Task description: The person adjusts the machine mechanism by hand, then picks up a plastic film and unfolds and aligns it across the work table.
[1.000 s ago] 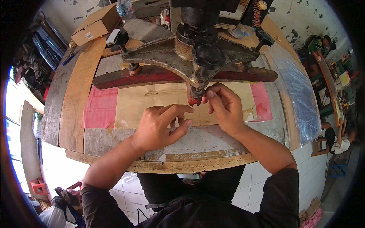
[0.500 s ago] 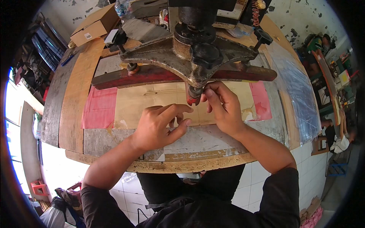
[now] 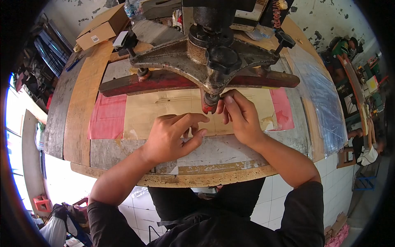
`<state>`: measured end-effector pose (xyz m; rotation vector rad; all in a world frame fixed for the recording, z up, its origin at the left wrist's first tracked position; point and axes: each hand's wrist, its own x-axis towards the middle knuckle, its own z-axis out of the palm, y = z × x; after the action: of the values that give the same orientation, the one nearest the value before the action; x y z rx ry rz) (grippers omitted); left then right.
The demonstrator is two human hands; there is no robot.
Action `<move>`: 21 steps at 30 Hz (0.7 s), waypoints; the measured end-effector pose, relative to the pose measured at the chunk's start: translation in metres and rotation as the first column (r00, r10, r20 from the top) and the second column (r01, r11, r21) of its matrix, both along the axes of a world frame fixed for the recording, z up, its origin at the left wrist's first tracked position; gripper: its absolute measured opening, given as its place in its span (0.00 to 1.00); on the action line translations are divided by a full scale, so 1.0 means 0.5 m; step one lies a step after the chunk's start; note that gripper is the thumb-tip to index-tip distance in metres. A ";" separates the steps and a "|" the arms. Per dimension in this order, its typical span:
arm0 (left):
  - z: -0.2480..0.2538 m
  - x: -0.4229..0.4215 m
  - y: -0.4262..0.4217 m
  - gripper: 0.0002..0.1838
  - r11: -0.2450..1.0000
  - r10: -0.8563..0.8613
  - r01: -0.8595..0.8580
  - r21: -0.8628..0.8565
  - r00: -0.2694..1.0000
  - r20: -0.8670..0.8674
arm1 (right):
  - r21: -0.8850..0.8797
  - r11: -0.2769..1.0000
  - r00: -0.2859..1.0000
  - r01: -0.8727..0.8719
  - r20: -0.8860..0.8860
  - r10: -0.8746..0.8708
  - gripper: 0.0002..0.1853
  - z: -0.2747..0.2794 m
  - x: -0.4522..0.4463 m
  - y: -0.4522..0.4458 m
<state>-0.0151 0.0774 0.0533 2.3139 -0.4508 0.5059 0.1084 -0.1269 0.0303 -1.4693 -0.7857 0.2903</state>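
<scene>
A heavy cast-metal press head (image 3: 177, 61) with spread arms stands over the table, a red-and-dark metal bar (image 3: 160, 83) fixed beneath it. At its front, a bolt (image 3: 211, 99) sits above a red notched bracket (image 3: 209, 108). My right hand (image 3: 242, 119) is closed beside that bolt, thumb and fingers pinched at a small dark piece too hidden to name. To the left, my left hand (image 3: 175, 136) hovers over the board, thumb and index finger apart and nothing visible between them. Under both hands lies a tan cardboard sheet (image 3: 152, 111) with pink ends.
A black knob (image 3: 223, 59) projects from the press front. Clear plastic sheets (image 3: 325, 107) lie along the table's right side. A cardboard box (image 3: 101, 26) stands at the back left. On the far right, a person in green (image 3: 340, 49) is at another bench.
My right hand's fingers have shifted slightly downward beside the bolt. My left hand stays in place. The person at the far right has moved a little.
</scene>
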 end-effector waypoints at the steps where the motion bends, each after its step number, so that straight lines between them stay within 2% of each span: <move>1: 0.000 0.000 0.000 0.16 1.000 0.000 0.000 0.000 1.000 0.000 | 0.000 1.000 1.000 0.000 0.000 0.000 0.15 0.004 -0.004 0.002; 4: -0.001 0.000 0.001 0.16 1.000 0.000 0.000 0.011 1.000 -0.003 | 0.014 1.000 0.999 0.028 -0.036 -0.027 0.15 0.012 -0.010 0.005; 13: -0.004 0.000 0.003 0.17 1.000 -0.007 0.006 0.026 1.000 0.008 | -0.051 0.997 0.998 -0.055 -0.041 0.053 0.15 0.005 -0.001 -0.001; 15: -0.005 0.001 0.003 0.17 1.000 -0.007 0.006 0.019 1.000 0.016 | 0.022 0.999 0.996 -0.025 -0.083 0.027 0.16 0.010 -0.015 0.003; 19: -0.005 0.002 0.003 0.17 1.000 -0.005 0.004 0.023 1.000 0.026 | -0.042 0.999 0.999 -0.010 -0.032 0.009 0.15 0.010 -0.009 0.001; 21: -0.004 0.002 0.002 0.16 1.000 -0.003 0.002 0.028 0.999 0.033 | -0.063 0.996 0.998 -0.055 -0.013 0.055 0.14 0.000 0.002 -0.002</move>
<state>-0.0141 0.0783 0.0511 2.3350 -0.4790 0.5405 0.1093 -0.1278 0.0301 -1.5063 -0.8152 0.3676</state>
